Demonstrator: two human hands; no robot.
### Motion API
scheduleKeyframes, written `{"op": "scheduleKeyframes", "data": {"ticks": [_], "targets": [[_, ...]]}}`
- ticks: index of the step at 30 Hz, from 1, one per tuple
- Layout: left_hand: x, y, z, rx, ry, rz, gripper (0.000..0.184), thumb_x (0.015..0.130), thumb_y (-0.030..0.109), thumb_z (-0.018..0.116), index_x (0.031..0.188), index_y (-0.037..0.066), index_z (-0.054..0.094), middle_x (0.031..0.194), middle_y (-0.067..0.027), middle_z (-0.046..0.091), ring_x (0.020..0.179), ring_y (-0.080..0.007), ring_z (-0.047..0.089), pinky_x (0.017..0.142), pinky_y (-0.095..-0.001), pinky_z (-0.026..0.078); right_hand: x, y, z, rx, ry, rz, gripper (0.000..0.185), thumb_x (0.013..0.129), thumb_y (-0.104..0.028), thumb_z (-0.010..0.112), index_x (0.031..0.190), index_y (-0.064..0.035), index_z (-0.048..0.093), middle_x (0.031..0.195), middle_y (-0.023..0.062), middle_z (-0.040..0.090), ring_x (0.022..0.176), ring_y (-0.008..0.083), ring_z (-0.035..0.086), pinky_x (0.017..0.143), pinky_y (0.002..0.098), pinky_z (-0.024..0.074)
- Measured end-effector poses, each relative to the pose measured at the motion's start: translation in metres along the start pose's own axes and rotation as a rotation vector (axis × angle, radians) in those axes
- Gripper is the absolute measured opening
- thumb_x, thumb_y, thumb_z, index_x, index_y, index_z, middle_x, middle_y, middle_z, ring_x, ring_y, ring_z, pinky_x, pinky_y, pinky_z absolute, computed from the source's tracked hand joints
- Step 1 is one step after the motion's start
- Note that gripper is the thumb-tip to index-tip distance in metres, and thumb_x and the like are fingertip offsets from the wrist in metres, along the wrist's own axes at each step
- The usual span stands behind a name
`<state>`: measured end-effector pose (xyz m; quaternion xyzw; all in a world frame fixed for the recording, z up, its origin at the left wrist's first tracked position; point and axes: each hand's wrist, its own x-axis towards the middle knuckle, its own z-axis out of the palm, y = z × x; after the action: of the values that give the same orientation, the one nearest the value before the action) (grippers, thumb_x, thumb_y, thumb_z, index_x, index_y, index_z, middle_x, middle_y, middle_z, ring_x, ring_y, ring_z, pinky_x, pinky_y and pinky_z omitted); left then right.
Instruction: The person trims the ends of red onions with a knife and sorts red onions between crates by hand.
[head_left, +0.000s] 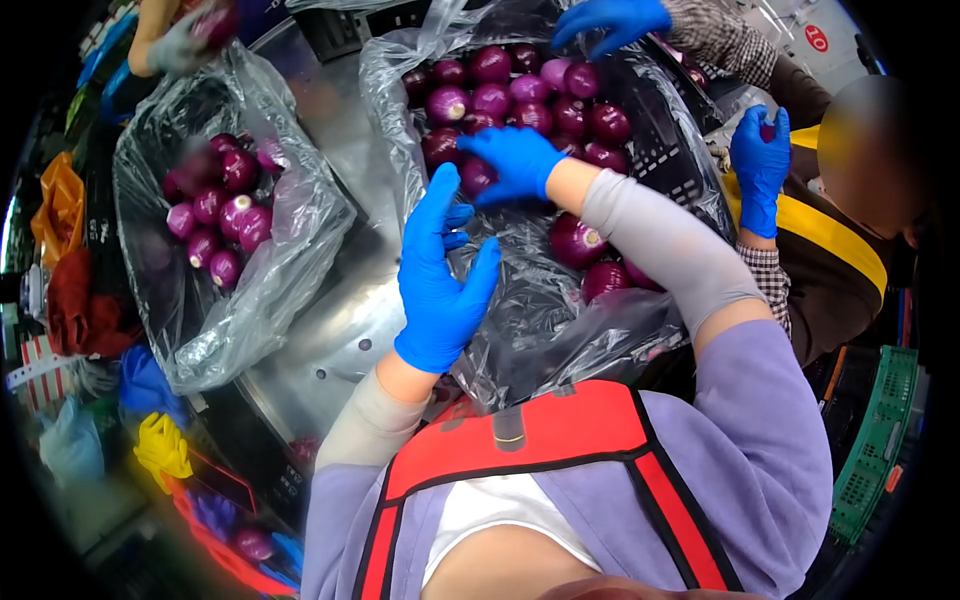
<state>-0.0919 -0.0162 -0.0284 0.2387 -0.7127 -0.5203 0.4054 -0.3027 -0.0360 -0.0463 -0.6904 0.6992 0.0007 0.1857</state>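
Both my hands wear blue gloves. My left hand is raised over the near left edge of the bag-lined crate, its fingers and thumb apart and nothing between them. Farther in, my right hand is among the red onions, with its thumb and fingers on either side of one red onion; its palm is hidden. Many peeled, glossy red onions fill the far part of the clear plastic liner. A few larger ones lie nearer, under my right forearm.
At left, a second plastic liner holds more red onions. A metal surface runs between. Across the crate, a co-worker's blue-gloved hands are near. Another person's gloved hand holds an onion, top left. A green crate stands right.
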Motion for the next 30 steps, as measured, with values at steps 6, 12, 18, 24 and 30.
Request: {"op": "scheduleKeyframes", "data": {"ticks": [6, 12, 18, 24, 30], "targets": [[0.001, 0.002, 0.0, 0.051, -0.02, 0.067, 0.067, 0.079, -0.001, 0.063, 0.14, 0.009, 0.037, 0.141, -0.0079, 0.041, 0.104, -0.0164, 0.054, 0.087, -0.0296, 0.045, -0.006, -0.001, 0.023, 0.148, 0.002, 0.128, 0.09, 0.062, -0.035, 0.08, 0.139, -0.0159, 0.037, 0.126, 0.0171, 0.05, 0.113, 0.0343, 0.053, 0.094, 0.0426, 0.0455], [0.0, 0.001, -0.002, -0.02, 0.015, 0.058, 0.075, 0.077, 0.001, 0.065, 0.143, 0.009, 0.03, 0.146, -0.0087, 0.033, 0.114, -0.0203, 0.049, 0.092, -0.0337, 0.043, -0.024, 0.015, 0.009, 1.132, 0.186, -0.086, 0.076, 0.075, -0.021, 0.074, 0.138, -0.0028, 0.037, 0.135, 0.0124, 0.047, 0.123, 0.0225, 0.046, 0.104, 0.0344, 0.0359], [0.004, 0.008, -0.022, 0.127, 0.176, 0.188, 0.087, 0.07, 0.01, 0.076, 0.142, 0.007, 0.027, 0.149, -0.0132, 0.027, 0.13, -0.0266, 0.037, 0.096, -0.038, 0.04, -0.047, -0.031, -0.024, 1.745, 0.11, -0.264, 0.082, 0.071, -0.025, 0.071, 0.14, -0.0036, 0.033, 0.134, 0.0119, 0.047, 0.125, 0.0245, 0.045, 0.106, 0.038, 0.035], [0.017, 0.014, -0.026, 0.018, 0.157, 0.272, 0.082, 0.069, 0.012, 0.078, 0.139, 0.006, 0.035, 0.146, -0.0152, 0.03, 0.133, -0.0285, 0.034, 0.103, -0.0403, 0.035, -0.061, -0.051, -0.038, 1.898, -0.06, -0.32, 0.079, 0.073, -0.028, 0.071, 0.14, -0.0049, 0.034, 0.134, 0.0114, 0.048, 0.122, 0.0244, 0.048, 0.104, 0.0384, 0.0384], [0.025, 0.007, -0.03, -0.018, 0.158, 0.414, 0.056, 0.07, 0.003, 0.076, 0.122, 0.003, 0.054, 0.129, -0.0149, 0.051, 0.123, -0.0304, 0.047, 0.103, -0.041, 0.038, -0.062, -0.051, -0.034, 1.903, -0.088, -0.284, 0.079, 0.074, -0.03, 0.069, 0.139, -0.0029, 0.034, 0.134, 0.0128, 0.048, 0.121, 0.0259, 0.049, 0.104, 0.0398, 0.0388]]}}
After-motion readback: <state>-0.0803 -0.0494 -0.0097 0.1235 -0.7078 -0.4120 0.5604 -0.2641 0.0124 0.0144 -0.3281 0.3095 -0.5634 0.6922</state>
